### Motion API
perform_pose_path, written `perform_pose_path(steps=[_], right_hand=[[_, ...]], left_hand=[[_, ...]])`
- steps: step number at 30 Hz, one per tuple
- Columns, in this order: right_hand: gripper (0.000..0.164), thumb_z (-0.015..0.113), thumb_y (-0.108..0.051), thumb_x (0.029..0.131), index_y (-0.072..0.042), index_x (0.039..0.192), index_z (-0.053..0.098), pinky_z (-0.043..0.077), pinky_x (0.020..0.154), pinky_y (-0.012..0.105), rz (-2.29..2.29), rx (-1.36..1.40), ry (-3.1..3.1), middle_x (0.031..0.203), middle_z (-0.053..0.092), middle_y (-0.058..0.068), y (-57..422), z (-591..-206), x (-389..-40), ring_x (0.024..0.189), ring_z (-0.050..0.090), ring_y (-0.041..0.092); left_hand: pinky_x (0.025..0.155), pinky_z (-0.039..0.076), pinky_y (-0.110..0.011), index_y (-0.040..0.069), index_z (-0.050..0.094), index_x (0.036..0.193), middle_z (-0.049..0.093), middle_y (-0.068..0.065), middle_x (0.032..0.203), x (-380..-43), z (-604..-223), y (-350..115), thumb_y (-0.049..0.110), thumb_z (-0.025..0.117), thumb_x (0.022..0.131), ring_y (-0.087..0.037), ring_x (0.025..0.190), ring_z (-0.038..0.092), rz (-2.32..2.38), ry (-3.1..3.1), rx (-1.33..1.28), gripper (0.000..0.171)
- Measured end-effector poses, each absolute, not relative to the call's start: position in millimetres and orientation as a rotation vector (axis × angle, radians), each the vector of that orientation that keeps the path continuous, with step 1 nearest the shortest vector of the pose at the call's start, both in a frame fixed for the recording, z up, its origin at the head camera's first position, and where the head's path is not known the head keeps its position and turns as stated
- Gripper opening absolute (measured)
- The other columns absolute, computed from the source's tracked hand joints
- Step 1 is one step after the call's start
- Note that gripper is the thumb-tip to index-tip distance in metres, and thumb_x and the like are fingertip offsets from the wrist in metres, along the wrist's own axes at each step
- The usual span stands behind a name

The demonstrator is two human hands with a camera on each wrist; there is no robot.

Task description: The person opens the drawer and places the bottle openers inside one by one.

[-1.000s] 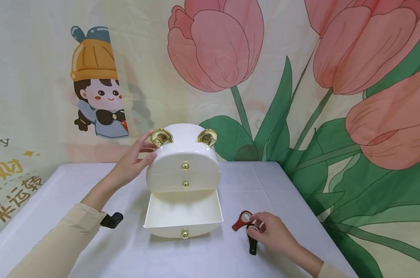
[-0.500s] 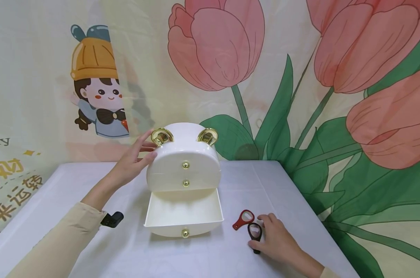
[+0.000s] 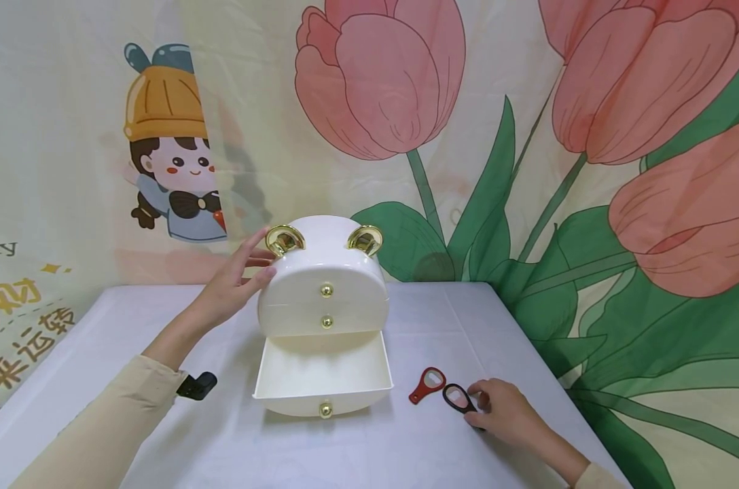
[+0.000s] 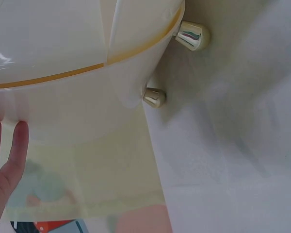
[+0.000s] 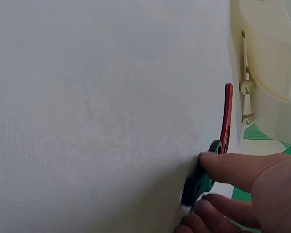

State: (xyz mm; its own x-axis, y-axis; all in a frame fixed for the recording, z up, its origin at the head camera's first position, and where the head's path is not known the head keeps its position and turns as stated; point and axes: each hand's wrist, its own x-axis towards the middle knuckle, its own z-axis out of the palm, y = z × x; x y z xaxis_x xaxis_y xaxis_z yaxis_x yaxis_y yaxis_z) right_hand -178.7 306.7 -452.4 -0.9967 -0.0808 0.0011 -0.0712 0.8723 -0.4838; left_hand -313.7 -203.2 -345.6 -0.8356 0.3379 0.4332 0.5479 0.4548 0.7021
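Observation:
A white rounded drawer box (image 3: 323,299) with gold ears and gold round knobs stands on the table, its bottom drawer (image 3: 320,370) pulled out. My left hand (image 3: 238,278) rests its fingers against the box's left side by the gold ear; in the left wrist view two extended fingertips (image 4: 20,138) meet the white wall. At right, my right hand (image 3: 507,411) pinches the handle of a small black magnifying glass (image 3: 458,398) between thumb and fingers, low at the tabletop. A red magnifying glass (image 3: 427,385) lies just left of the black one. The black handle's end is hidden by the hand.
A white cloth covers the table (image 3: 369,451). Behind it hangs a printed backdrop (image 3: 378,81) with tulips and a cartoon figure. A black device (image 3: 197,386) sits at the left sleeve's cuff.
My right hand has shifted right and let the black magnifying glass show more. That glass has turned, its handle now pointing lower right. The left hand and drawer box have kept still.

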Motion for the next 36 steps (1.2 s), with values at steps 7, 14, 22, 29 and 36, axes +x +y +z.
perform_pose_path(steps=[7,14,22,29,36], right_hand=[[0.033,0.091,-0.007,0.08,-0.002,0.11,0.079,0.051,0.062,0.024,-0.875,-0.313,2.959,0.085,0.066,-0.001,313,-447,-181,0.077,0.059,0.012],[0.031,0.089,-0.009,0.083,-0.003,0.112,0.079,0.053,0.063,0.024,-0.881,-0.393,2.893,0.087,0.068,-0.002,321,-447,-184,0.078,0.061,0.01],[0.028,0.087,-0.012,0.087,0.0,0.111,0.079,0.053,0.065,0.024,-0.858,-0.507,2.838,0.086,0.068,-0.006,329,-441,-187,0.076,0.059,0.002],[0.025,0.085,-0.01,0.088,0.0,0.111,0.08,0.052,0.062,0.024,-0.853,-0.643,2.814,0.085,0.069,-0.007,325,-423,-191,0.073,0.058,0.002],[0.027,0.084,-0.012,0.091,0.0,0.115,0.08,0.055,0.066,0.024,-0.859,-0.79,2.872,0.086,0.07,-0.01,304,-390,-199,0.076,0.061,0.002]], left_hand=[[0.103,0.048,-0.073,0.035,0.011,0.171,0.051,-0.022,0.148,-313,-345,-203,0.027,0.058,0.11,-0.047,0.139,0.049,-1.326,-2.474,-0.767,0.078],[0.104,0.049,-0.072,0.035,0.013,0.171,0.052,-0.021,0.147,-312,-343,-201,0.024,0.06,0.11,-0.045,0.138,0.051,-1.345,-2.465,-0.778,0.078],[0.103,0.05,-0.07,0.035,0.014,0.171,0.053,-0.02,0.147,-313,-343,-200,0.024,0.06,0.109,-0.043,0.138,0.051,-1.339,-2.469,-0.785,0.078],[0.103,0.049,-0.072,0.038,0.013,0.171,0.053,-0.021,0.147,-314,-345,-202,0.027,0.06,0.11,-0.045,0.138,0.051,-1.323,-2.469,-0.784,0.077],[0.103,0.049,-0.072,0.038,0.013,0.171,0.053,-0.022,0.147,-313,-346,-204,0.027,0.059,0.11,-0.045,0.138,0.051,-1.334,-2.466,-0.783,0.077]])
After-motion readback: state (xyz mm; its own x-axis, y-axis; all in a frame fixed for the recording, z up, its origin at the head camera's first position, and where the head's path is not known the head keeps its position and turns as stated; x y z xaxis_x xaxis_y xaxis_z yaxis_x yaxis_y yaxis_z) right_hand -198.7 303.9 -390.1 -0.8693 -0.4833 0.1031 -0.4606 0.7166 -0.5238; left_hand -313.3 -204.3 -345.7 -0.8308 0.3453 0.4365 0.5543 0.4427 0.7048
